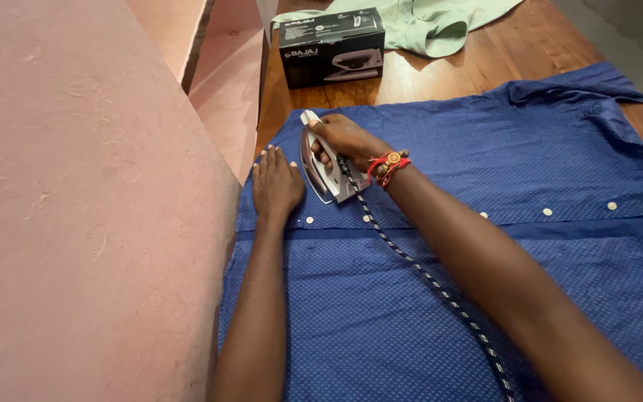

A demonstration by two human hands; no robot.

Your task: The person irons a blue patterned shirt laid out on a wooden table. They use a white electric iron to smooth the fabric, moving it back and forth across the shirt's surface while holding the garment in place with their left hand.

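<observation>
A blue dotted shirt with white buttons lies spread over the wooden table. My right hand grips the handle of a silver electric iron that rests on the shirt near its left end. Red thread bracelets circle that wrist. A black-and-white braided cord runs from the iron back toward me, under my right forearm. My left hand lies flat, fingers together, pressing the shirt just left of the iron, close to the button strip.
A black cardboard box with a picture of an iron stands at the table's far end. A pale green garment lies crumpled behind it. A pink plastered wall runs along the table's left edge.
</observation>
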